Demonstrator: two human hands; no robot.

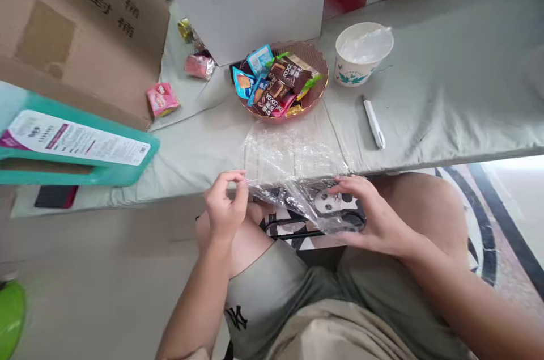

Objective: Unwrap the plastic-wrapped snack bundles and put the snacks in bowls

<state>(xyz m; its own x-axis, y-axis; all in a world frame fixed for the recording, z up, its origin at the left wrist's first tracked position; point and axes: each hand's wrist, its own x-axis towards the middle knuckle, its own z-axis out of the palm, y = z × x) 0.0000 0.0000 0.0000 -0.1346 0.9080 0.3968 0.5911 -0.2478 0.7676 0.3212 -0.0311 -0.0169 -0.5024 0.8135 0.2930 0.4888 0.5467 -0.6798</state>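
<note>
A clear plastic bag stretches between my two hands at the table's front edge, its far part lying on the cloth. My left hand pinches its left side between thumb and forefinger. On the other side my right hand has thumb and fingers around the bag's edge, with the plastic caught at the fingertips. Just beyond the bag, a ribbed amber bowl is heaped with wrapped snacks in brown, blue, green and pink packets.
A paper cup with clear plastic inside stands right of the bowl, near a white pen-like tool. Left are a cardboard box, a teal container and a pink packet. A white box stands behind.
</note>
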